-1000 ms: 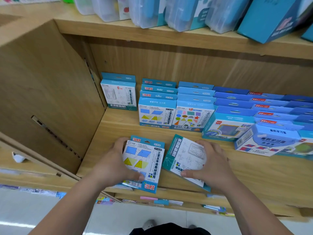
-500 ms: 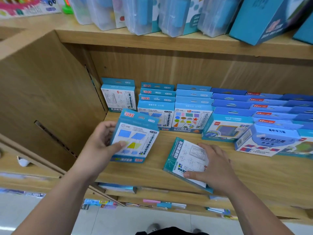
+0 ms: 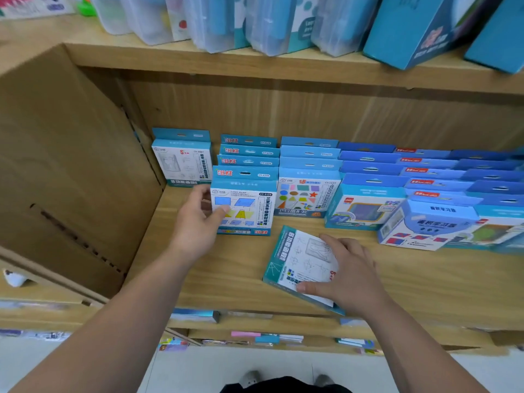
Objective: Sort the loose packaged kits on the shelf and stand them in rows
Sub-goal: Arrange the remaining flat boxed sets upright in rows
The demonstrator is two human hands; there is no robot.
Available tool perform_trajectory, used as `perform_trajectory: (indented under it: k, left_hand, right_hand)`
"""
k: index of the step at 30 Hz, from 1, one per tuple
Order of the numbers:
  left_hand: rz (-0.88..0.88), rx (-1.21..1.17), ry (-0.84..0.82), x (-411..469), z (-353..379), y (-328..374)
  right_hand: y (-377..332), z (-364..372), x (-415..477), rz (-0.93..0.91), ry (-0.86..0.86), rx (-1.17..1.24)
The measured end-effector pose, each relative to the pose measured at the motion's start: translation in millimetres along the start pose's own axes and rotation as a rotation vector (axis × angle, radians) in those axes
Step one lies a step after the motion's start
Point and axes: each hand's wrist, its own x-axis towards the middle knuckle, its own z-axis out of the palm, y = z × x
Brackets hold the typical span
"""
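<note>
My left hand (image 3: 198, 219) grips the left edge of a blue kit box with coloured quadrilaterals (image 3: 246, 205), thumb on its front. The box stands upright at the front of a row of like boxes (image 3: 249, 151). My right hand (image 3: 348, 270) holds a teal-edged white kit with line drawings (image 3: 300, 259), which lies flat on the wooden shelf (image 3: 226, 279) near its front edge. A matching white kit (image 3: 184, 163) stands alone at the far left, against the back.
Further rows of standing blue boxes (image 3: 306, 191) fill the shelf to the right, with a tilted box (image 3: 425, 222) in front. The shelf's left side panel (image 3: 71, 165) is close. Clear tubs (image 3: 215, 21) sit on the shelf above.
My left hand has lifted the quadrilateral kit off the shelf front, carried it back and stood it upright at the front of its row. My right hand stays on the flat kit.
</note>
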Motion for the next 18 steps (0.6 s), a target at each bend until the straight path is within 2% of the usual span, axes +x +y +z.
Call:
perform_trajectory:
  k: [4, 7, 11, 15, 18]
  left_hand:
    - [0.052, 0.02, 0.049, 5, 10, -2]
    - [0.066, 0.011, 0.053, 3, 15, -2]
    - [0.055, -0.028, 0.075, -5, 16, -6]
    - [-0.04, -0.032, 0.084, -25, 11, -13]
    - [-0.065, 0.002, -0.025, -51, 11, -16]
  right_hand:
    - [-4, -3, -2, 0.1, 0.01, -0.081]
    - [-3, -4, -4, 0.093, 0.011, -0.094]
    - [-3, -5, -6, 0.07, 0.006, -0.045]
    - [-3, -5, -8, 0.03, 0.002, 0.051]
    - [-3, -5, -7, -0.03, -0.01, 0.174]
